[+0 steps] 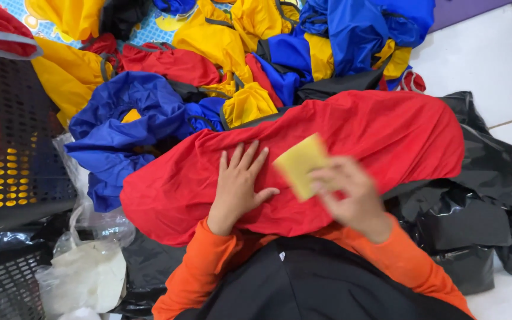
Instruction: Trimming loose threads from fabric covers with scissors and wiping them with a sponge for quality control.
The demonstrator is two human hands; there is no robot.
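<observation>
Left of the left hand (pixel 239 181) sit a dark perforated basket (pixel 13 148) and crumpled blue fabric (pixel 122 127). That hand lies flat, fingers spread, on the red fabric (pixel 398 133) across the lap. Just right of it, the blurred right hand (pixel 345 192) pinches a yellow square cloth (pixel 299 165) above the red fabric; black plastic bags (pixel 475 219) lie beyond.
</observation>
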